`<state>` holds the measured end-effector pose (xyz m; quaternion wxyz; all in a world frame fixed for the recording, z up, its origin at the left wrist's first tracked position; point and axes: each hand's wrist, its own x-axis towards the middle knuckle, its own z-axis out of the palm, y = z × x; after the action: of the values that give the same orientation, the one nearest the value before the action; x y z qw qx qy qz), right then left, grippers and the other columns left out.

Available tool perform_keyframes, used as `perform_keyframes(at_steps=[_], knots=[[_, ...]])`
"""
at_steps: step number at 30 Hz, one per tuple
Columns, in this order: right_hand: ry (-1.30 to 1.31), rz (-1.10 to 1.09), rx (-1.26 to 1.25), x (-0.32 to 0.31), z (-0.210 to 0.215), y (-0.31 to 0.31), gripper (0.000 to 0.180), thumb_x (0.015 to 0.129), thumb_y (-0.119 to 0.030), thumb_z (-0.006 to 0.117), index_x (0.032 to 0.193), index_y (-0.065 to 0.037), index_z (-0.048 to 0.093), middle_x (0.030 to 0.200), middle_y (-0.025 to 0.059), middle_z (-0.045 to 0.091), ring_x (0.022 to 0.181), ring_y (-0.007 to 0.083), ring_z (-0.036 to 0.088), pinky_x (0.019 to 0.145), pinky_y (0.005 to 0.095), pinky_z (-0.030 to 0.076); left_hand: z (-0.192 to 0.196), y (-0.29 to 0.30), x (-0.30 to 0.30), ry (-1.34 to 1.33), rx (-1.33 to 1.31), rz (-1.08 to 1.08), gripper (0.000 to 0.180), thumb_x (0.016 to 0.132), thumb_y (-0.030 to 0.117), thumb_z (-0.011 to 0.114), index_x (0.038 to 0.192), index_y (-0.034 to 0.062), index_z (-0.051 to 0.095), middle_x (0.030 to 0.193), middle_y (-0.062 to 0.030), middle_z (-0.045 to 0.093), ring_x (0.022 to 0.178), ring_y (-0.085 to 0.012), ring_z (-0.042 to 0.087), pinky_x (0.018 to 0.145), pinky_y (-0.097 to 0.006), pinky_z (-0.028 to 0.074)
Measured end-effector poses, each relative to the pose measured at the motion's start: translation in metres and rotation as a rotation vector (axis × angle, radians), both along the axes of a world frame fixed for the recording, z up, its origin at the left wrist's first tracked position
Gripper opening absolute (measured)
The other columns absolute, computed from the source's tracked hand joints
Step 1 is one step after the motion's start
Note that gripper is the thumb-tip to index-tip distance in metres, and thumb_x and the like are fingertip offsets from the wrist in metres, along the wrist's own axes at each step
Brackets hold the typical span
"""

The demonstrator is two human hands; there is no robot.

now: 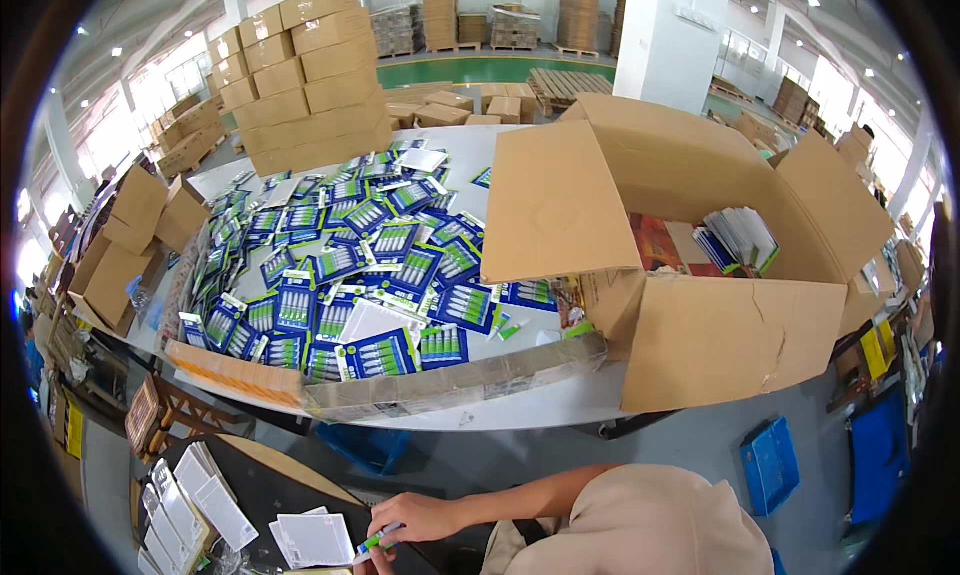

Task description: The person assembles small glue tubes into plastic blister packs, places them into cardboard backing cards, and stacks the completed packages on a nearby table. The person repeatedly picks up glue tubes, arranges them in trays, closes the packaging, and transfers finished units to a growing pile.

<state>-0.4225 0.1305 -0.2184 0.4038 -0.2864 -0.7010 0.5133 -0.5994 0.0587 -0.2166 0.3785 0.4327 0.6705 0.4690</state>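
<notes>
One green-and-white tube (374, 542): grasping it at a slant in the right hand (420, 518), just beside white cards (317, 538) on a black surface (265, 475). Holding the left hand (377, 562) directly below, largely cut off, grip impossible to tell. Facing a white table (540, 405) heaped with blue packs (465, 308).

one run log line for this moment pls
right hand: holding green-and-white tube | left hand: beside tube, partly cut off | nearby: white cards | table beyond: blue packs, open box
</notes>
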Motion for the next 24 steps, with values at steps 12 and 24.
perform_keyframes(at_steps=[12,24], knots=[[0.159,-0.004,-0.727,-0.007,-0.034,-0.023,0.027,0.100,-0.022,0.064,0.117,-0.002,0.070,0.089,0.0039,0.067,0.067,0.0099,0.065,0.060,0.0269,0.060,-0.014,-0.025,0.008,-0.252,0.045,-0.044,0.020,0.097,0.013,0.070,0.101,-0.0064,0.072,0.091,-0.0045,0.073,0.079,-0.0114,0.062,0.073,-0.027,0.051],[0.264,-0.713,-1.735,0.039,-0.269,0.020,0.010,0.096,-0.008,0.063,0.101,-0.002,0.056,0.088,0.0115,0.059,0.070,0.0219,0.063,0.065,0.0356,0.062,-0.032,-0.096,-0.014,-0.374,-0.040,0.278,0.014,0.100,0.008,0.064,0.100,-0.0052,0.070,0.087,-0.0101,0.072,0.080,-0.0152,0.069,0.077,-0.028,0.058]])
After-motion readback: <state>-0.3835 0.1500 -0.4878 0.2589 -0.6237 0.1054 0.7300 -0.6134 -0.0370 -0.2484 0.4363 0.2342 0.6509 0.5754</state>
